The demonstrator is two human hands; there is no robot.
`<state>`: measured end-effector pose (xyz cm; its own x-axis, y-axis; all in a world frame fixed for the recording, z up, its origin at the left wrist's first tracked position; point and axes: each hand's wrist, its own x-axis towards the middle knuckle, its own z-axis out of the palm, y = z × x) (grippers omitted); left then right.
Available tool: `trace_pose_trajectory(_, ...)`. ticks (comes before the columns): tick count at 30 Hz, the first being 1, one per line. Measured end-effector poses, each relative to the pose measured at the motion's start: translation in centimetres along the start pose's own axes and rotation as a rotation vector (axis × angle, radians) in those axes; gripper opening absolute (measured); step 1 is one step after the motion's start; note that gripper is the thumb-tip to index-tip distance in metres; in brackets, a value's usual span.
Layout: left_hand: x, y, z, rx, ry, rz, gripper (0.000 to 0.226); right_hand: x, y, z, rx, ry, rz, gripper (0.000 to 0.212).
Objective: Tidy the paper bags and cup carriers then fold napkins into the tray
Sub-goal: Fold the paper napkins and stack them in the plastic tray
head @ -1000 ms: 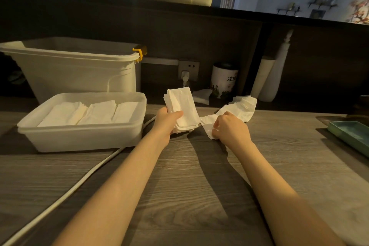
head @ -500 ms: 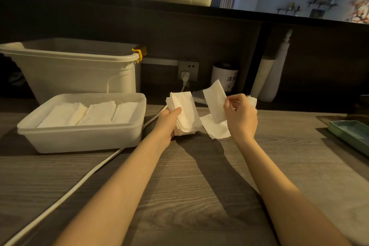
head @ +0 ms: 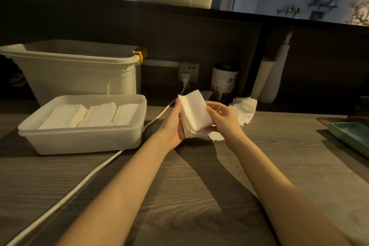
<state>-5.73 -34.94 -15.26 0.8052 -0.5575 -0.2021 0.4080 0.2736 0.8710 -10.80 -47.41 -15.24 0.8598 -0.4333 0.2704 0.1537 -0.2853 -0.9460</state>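
The left hand (head: 173, 126) grips the napkin stack (head: 194, 114) from its left side. The right hand (head: 224, 121) pinches its right edge, holding it above the table (head: 199, 185). The tray (head: 83, 138) of folded napkins sits left.

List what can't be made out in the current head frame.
- Napkin count in the folded stack: the hands, left and right, cover its edges.
- Inside the tall bin: its rim blocks the head view.
- Green tray: cut off by the right edge.
- Tea canister label: too small and dim.
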Motion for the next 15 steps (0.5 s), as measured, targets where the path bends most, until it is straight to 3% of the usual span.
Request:
trace_pose_trajectory(7,0.3,-0.5,-0.2,0.265,0.231,0.099,0.046,0.6,0.5,0.2,-0.127,0.057,-0.034,0.025)
trace_pose_trajectory(11,0.3,0.0,-0.4,0.24,0.302,0.119,0.046,0.8,1.6,-0.9,-0.684,0.148,-0.115,0.032)
trace_pose_trajectory(15,0.1,0.4,-0.5,0.205,0.313,0.133,0.046,0.3,2.3,-1.3,-1.106,-0.051,-0.025,0.056)
